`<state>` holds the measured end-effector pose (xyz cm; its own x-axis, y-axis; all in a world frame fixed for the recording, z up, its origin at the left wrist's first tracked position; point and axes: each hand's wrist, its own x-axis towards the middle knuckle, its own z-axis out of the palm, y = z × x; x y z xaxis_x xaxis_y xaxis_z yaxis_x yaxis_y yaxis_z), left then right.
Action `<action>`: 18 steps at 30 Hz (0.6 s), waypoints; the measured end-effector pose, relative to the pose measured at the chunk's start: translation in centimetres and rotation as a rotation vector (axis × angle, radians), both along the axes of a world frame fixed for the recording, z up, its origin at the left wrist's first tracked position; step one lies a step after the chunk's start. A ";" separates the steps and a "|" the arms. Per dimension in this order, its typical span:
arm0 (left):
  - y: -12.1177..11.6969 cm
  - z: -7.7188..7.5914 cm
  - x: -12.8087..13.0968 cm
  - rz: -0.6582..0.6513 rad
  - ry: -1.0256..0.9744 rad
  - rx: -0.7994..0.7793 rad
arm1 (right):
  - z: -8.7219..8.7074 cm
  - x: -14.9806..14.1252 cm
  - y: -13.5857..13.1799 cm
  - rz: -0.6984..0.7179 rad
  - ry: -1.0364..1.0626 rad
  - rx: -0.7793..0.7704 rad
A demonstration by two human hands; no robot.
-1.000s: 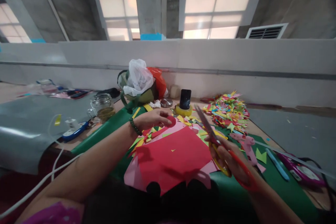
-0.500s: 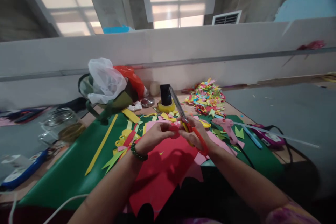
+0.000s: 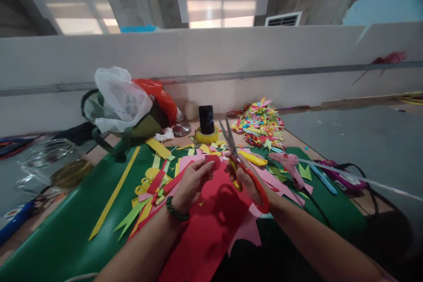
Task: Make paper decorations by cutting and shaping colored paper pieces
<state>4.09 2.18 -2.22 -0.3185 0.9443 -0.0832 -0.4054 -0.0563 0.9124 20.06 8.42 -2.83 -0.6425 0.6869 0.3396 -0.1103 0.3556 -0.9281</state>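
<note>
My left hand pinches a small piece of red paper between thumb and fingers. Close by on the right, my right hand grips scissors with red and yellow handles, their blades slightly parted and pointing up and away from me. The blades are apart from the red piece. Beneath both hands lies a large red paper sheet, with pink sheets partly under it. To the left of my left hand are yellow loops and strips of paper.
A phone leans upright on a yellow tape roll. Behind stands a heap of colourful paper pieces. A pink glue gun, a yellow cutter and a blue pen-like stick lie right. A bag sits back left.
My hands have moved apart. The scissors, earlier close against the red piece, now stand away from it with blades more parted. The view has shifted slightly.
</note>
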 end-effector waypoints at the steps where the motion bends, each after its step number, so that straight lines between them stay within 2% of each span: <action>1: 0.0 0.1 -0.2 0.023 -0.020 -0.005 | 0.0 0.3 0.1 0.030 -0.055 0.042; 4: -0.2 0.2 -0.9 0.092 -0.055 0.003 | 0.2 0.9 0.1 0.074 -0.221 0.155; 9: -0.5 0.4 -1.4 0.107 -0.055 0.061 | 0.1 0.7 -0.4 0.110 -0.274 0.300; 18: -0.9 1.4 -1.5 0.107 -0.004 0.056 | -1.3 1.1 -0.2 0.195 -0.312 0.180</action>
<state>2.58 1.32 -0.78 -0.4170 0.9083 -0.0328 -0.3977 -0.1499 0.9052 21.19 8.18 -4.08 -0.8457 0.4896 0.2121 0.0850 0.5161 -0.8523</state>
